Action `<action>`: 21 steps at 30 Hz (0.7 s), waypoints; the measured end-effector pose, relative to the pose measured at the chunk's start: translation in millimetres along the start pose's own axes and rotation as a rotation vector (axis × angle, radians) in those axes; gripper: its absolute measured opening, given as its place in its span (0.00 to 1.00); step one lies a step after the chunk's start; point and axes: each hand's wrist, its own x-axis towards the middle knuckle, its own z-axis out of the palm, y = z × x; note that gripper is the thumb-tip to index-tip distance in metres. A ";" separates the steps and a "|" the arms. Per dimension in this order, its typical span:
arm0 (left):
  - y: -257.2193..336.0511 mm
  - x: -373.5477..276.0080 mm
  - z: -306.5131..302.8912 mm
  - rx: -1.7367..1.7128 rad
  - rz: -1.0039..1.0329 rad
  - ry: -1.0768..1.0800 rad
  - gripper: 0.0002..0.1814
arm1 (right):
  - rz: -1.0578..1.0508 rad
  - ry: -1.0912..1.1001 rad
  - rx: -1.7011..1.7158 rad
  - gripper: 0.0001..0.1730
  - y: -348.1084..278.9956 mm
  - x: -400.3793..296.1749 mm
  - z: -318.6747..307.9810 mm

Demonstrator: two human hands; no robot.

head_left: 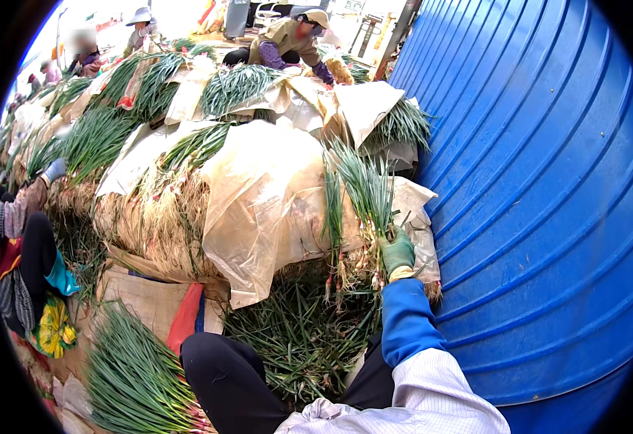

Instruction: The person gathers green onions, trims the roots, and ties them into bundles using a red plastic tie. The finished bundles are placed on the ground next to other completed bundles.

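Note:
My right hand, in a green work glove with a pale cuff, is closed around the lower stalks of a bunch of green onions. The leaves point away from me and the pale, reddish bulbs hang towards me. Just left of it a thinner bunch of green onions lies over the pile's edge. Both rest against a translucent plastic sheet draped over the heap. My left hand is out of view. Loose green leaves and trimmings cover the ground between my knees.
A ribbed blue wall rises close on my right. Beside my left knee lies a large bundle of green onions. Rooted onions are heaped ahead. A gloved person sits at left; another person bends over the far pile.

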 end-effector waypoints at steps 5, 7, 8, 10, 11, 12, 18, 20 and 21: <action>35.9 -9.6 7.9 -0.002 0.075 -0.001 0.23 | 0.165 -0.220 -0.257 0.61 -11.7 13.5 31.4; 50.3 -13.0 25.3 0.000 0.102 -0.028 0.23 | 0.105 -0.269 -0.290 0.66 -11.7 14.3 39.2; 57.0 -15.5 28.9 0.009 0.117 -0.030 0.22 | 0.079 -0.296 -0.321 0.67 -22.3 8.3 47.4; 75.6 -23.1 26.3 0.015 0.160 -0.020 0.22 | -0.008 -0.364 -0.396 0.67 -57.0 -11.7 49.2; 82.9 -23.4 44.3 0.005 0.178 -0.058 0.21 | -0.045 -0.371 -0.465 0.66 -62.6 -8.2 37.7; 92.1 -26.3 45.9 -0.003 0.201 -0.063 0.21 | -0.085 -0.388 -0.502 0.65 -69.6 -9.4 42.1; 141.5 -35.0 58.5 -0.122 0.326 -0.235 0.19 | 0.023 -0.298 -0.446 0.58 -50.9 32.0 23.7; 163.5 -47.3 71.9 -0.222 0.214 -0.395 0.27 | 0.160 -0.284 -0.382 0.57 -28.4 54.9 14.1; 187.1 -74.2 90.1 -0.223 0.316 -0.436 0.26 | 0.224 -0.321 -0.314 0.57 -24.5 58.8 12.1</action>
